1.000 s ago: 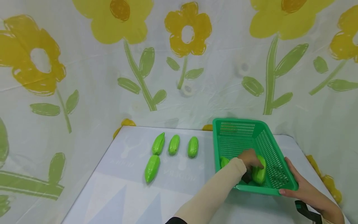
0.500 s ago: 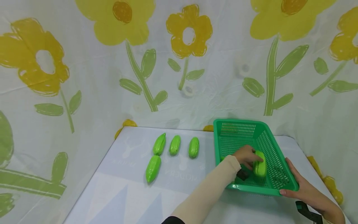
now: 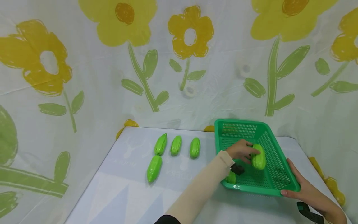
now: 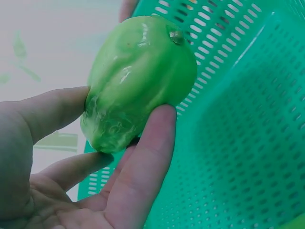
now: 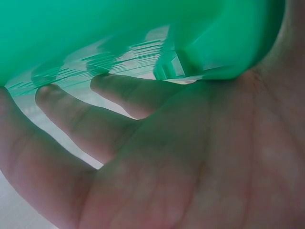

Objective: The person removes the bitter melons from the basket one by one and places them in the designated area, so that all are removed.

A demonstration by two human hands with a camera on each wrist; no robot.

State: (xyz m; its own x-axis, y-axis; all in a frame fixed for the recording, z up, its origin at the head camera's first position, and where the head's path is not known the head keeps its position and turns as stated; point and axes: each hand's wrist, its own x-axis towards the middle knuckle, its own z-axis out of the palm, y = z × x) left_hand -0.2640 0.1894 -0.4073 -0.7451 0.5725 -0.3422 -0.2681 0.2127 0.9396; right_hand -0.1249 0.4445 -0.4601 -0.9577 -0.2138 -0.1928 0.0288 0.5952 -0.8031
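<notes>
In the head view my left hand holds a light green ridged gourd over the inside of a green plastic basket. The left wrist view shows thumb and fingers pinching this gourd, its stem stub facing up and away. Another gourd lies in the basket's near left corner, partly covered by my left wrist. My right hand grips the near right corner of the basket, thumb at the near rim. Seen from the right wrist, its fingers lie against the basket's outer wall.
Several more green gourds lie on the white table left of the basket: a near one, one touching its far end, and a separate pair beside them. A flower-printed curtain hangs behind the table.
My left hand has lifted the gourd from the basket's near side and moved slightly farther back with it. The gourd in the near left corner shows differently. My right hand stays on the basket.
</notes>
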